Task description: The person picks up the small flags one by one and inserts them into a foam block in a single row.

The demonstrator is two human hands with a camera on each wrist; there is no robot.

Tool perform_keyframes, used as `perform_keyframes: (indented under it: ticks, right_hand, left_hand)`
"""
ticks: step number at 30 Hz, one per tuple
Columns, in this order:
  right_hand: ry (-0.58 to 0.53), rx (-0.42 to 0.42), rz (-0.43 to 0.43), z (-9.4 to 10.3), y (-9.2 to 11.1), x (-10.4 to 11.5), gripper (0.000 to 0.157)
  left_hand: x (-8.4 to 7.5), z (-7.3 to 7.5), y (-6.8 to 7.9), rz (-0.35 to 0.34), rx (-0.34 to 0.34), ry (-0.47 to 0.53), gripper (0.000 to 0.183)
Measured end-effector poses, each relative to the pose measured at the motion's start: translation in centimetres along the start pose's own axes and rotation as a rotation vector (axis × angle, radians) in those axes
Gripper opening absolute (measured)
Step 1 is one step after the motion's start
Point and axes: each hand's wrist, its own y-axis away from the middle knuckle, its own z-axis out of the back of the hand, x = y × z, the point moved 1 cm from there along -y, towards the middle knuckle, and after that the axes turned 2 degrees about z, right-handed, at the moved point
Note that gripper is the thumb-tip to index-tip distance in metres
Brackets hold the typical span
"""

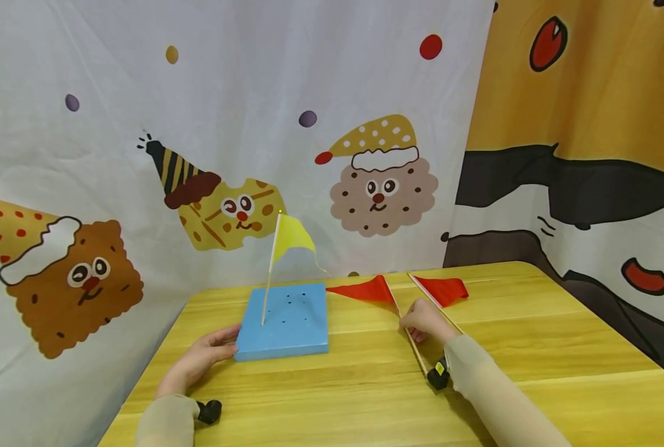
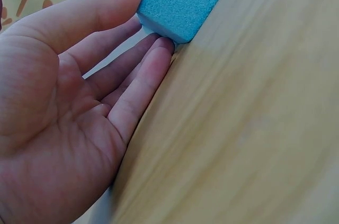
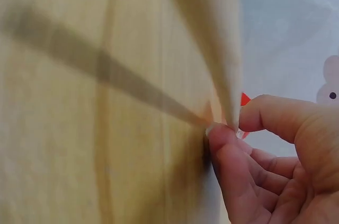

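A blue foam block (image 1: 301, 340) with several small holes in its top lies on the table's left part. From one hole a yellow pennant flag (image 1: 293, 236) on a thin pale stick stands up, leaning slightly right. My left hand (image 1: 200, 356) touches the block's near left corner, thumb at the upper edge and fingers extended along the side, as the left wrist view shows. My right hand (image 1: 428, 320) pinches the wooden stick (image 3: 209, 28) of a red pennant flag (image 1: 368, 290) between thumb and fingers. The flag's cloth spreads leftward, its tip near the block's far right corner.
Just right of the held flag, a second red flag (image 1: 445, 290) lies on the wooden table (image 1: 533, 347), its stick passing behind my right hand and sleeve. Behind the table hangs a cloth (image 1: 242, 81) printed with cartoon snacks.
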Motion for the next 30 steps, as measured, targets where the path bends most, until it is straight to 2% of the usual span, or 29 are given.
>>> perform_keyframes:
  ticks: [5, 11, 18, 21, 30]
  right_hand:
    - [-0.087, 0.037, -0.016, 0.4, 0.1, 0.3, 0.007]
    - [-0.151, 0.016, -0.009, 0.5, -0.2, 1.2, 0.016]
    - [-0.190, -0.043, 0.034, 0.5, -0.1, 3.6, 0.023]
    - [-0.269, -0.060, 0.046, 0.5, 0.0, 4.5, 0.025]
    - [-0.543, -0.089, 0.218, 0.1, -0.4, 5.4, 0.028]
  left_hand:
    - [-0.2, 0.1, -0.1, 0.002, 0.008, -0.001, 0.067]
    - [-0.3, 0.3, -0.2, -0.009, -0.002, -0.013, 0.068]
    - [-0.1, 0.4, -0.2, -0.006, 0.001, -0.004, 0.068]
    - [-0.1, 0.3, -0.2, 0.005, 0.006, 0.005, 0.068]
    - [0.0, 0.0, -0.2, 0.013, 0.017, 0.005, 0.067]
